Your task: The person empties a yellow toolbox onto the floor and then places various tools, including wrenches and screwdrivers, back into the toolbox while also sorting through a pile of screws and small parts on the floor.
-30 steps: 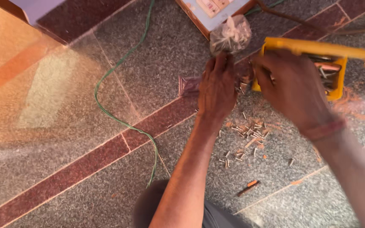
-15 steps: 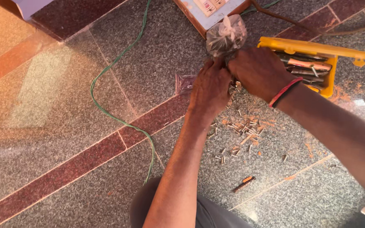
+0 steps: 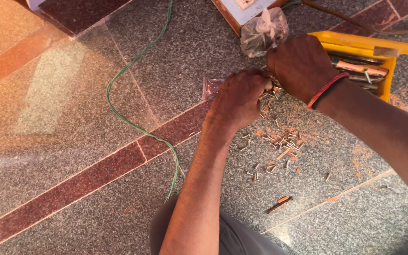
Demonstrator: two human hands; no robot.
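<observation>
My left hand (image 3: 239,97) was curled knuckles-up on the floor, fingers bent down over the near end of a scatter of small metal screws (image 3: 279,141); what it pinched, I could not tell, as the fingertips were hidden. My right hand (image 3: 301,66) was closed in a loose fist just beside it, the two hands touching at the fingers, a red thread band (image 3: 326,89) round the wrist. Whatever the right fingers gripped was hidden too.

Right above my right hand sat one clear plastic bag (image 3: 263,33), knotted at the top, its contents too blurred to name. Half under my left hand lay one small flat clear pouch (image 3: 211,87). To the right stood one yellow toolbox tray (image 3: 355,45) holding a tool with an orange handle (image 3: 357,67) and some darker tools I could not count. A white-topped wooden box (image 3: 237,12) lay at the top edge.

The screws, too many to count, were spread over orange dust on the granite floor (image 3: 72,118). One small dark-and-orange piece (image 3: 278,204) lay apart, nearer me. One green wire (image 3: 138,94) snaked across the floor to my left.

Compared with half a second earlier, my hands had barely shifted and were still bunched together below the bag.
</observation>
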